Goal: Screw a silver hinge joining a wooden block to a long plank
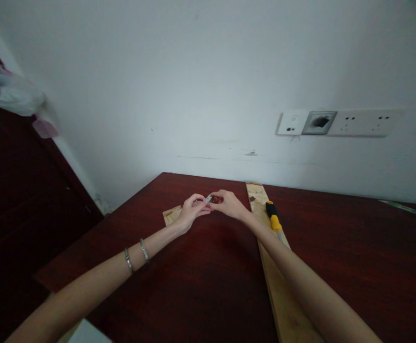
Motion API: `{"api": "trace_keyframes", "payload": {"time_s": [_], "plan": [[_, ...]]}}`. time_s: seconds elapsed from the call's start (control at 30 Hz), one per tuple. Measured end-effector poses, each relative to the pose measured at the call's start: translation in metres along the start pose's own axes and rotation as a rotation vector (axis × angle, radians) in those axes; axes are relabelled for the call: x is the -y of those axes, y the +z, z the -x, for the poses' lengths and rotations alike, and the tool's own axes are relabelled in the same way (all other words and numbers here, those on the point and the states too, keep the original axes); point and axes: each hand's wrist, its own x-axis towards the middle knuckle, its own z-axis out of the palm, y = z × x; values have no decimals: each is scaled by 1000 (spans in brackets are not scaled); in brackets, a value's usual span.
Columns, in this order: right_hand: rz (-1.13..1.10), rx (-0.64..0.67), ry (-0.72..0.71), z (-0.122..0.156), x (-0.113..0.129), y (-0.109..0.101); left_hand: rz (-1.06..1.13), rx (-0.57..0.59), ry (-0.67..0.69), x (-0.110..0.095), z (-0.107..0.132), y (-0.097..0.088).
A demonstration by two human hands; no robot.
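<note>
Above the dark red tabletop [208, 281], my left hand [189, 214] and my right hand [229, 205] meet with their fingertips closed on one small silvery metal piece [208, 198]. It looks flat; its exact kind is too small to make out, and fingers cover part of it. Partly behind my left hand lies a short pale piece of wood [171, 214]. To the right is a long pale wooden board [270, 278], partly hidden under my right forearm. A screwdriver [273, 218] with a black and yellow handle rests on the board, its shaft pointing towards me.
The white wall [193, 95] rises behind the table and carries a row of sockets [358, 123] at the right. A white plastic bag [13, 93] hangs by the dark door [25, 176] at the left. A white object [88, 334] shows at the bottom left.
</note>
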Motion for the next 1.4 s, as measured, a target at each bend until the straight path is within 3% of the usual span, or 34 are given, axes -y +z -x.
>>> {"api": "trace_keyframes", "payload": {"time_s": [0.13,0.3,0.57,0.77,1.0,1.23,1.33,1.4], "plan": [[25,11,27,-2,1,3,-172,-88,-5,3,-4,-3],[59,56,75,-6,-1,18,-465,-249,110,1,-21,-14],[71,177,-14,-3,-9,53,-795,-216,38,-7,-62,-68],[113,177,-39,11,-12,66,-1064,-231,-7,5,-82,-96],[197,209,-39,28,-6,63,-1251,-202,-6,24,-102,-99],[261,237,-14,39,7,59,-1354,-166,-8,29,-105,-99],[274,241,1,47,12,41,-1373,-150,0,29,-103,-102],[315,217,15,56,12,16,-1374,-141,8,28,-101,-103]]}}
